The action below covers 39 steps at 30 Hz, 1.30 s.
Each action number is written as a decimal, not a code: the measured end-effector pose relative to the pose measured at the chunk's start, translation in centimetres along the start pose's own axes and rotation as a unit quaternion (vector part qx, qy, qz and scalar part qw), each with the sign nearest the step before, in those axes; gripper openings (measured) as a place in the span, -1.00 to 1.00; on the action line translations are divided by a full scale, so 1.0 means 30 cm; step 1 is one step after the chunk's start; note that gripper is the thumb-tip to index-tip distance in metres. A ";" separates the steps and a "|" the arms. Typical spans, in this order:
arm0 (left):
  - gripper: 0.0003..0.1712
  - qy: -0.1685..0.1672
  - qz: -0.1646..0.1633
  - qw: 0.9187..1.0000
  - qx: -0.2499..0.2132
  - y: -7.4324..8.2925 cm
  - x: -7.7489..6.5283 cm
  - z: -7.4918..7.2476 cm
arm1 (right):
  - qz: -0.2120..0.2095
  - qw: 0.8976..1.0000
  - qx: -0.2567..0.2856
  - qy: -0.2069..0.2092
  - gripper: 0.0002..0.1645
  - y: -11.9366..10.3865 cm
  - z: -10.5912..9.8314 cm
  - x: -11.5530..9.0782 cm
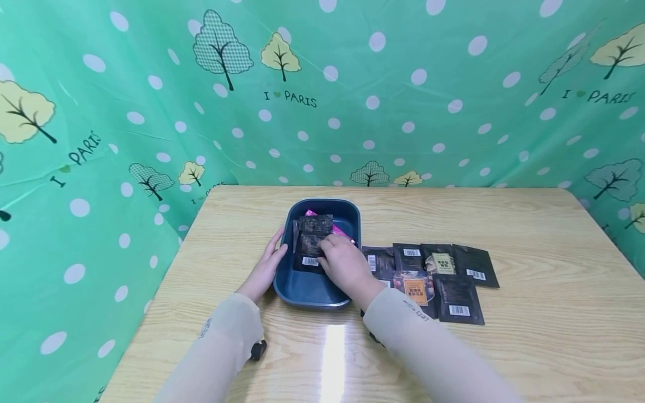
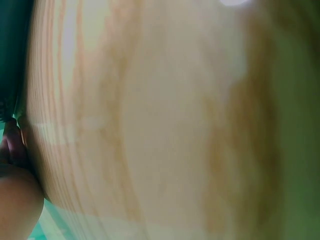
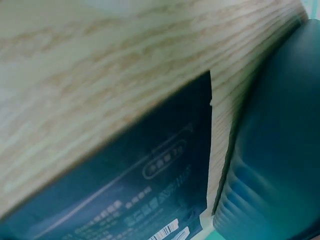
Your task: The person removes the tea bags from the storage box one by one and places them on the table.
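A dark blue plastic bin [image 1: 312, 298] stands on the table with black packets and a pink packet [image 1: 311, 213] inside. My left hand [image 1: 264, 271] rests along the bin's left side, with the thumb at the rim and the fingers outside it. My right hand [image 1: 347, 267] reaches over the right rim and pinches the right edge of a black packet [image 1: 308, 246] that has a white barcode label. Another black packet [image 1: 316, 224] lies behind that one. My right fingertips partly cover the pinched packet. The right wrist view shows the bin's outer wall [image 3: 280, 140].
Several flat packets lie right of the bin, including an orange-labelled one [image 1: 415, 288], a yellow-labelled one [image 1: 440, 262] and a black one with a barcode [image 1: 456, 296]. The wooden table [image 1: 549, 268] meets a green patterned cloth [image 1: 403, 112] at the back and left.
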<state>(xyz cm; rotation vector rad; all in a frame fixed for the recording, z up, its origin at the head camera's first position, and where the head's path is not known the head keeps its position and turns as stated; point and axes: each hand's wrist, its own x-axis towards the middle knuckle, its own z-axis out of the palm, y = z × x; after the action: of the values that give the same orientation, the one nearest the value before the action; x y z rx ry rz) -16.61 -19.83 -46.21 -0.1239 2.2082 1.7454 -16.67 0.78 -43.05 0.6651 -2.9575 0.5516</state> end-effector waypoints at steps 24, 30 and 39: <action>-0.34 0.003 0.003 1.000 0.006 0.003 0.001 0.001 | 0.025 0.995 -0.085 -0.044 -0.26 -0.010 0.020 0.009; -0.33 -0.002 0.005 1.000 0.004 0.006 -0.005 0.000 | 0.018 0.993 -0.101 -0.049 -0.22 -0.008 0.025 0.009; -0.32 -0.006 0.005 1.000 0.006 0.000 0.000 -0.002 | 0.002 0.992 -0.124 -0.035 -0.22 -0.004 0.025 0.005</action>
<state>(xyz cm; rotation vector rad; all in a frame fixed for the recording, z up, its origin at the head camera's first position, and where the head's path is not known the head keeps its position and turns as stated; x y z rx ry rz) -16.63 -19.88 -46.20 -0.0987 2.2145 1.7322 -16.74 0.35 -43.69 0.6641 -3.0188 0.1568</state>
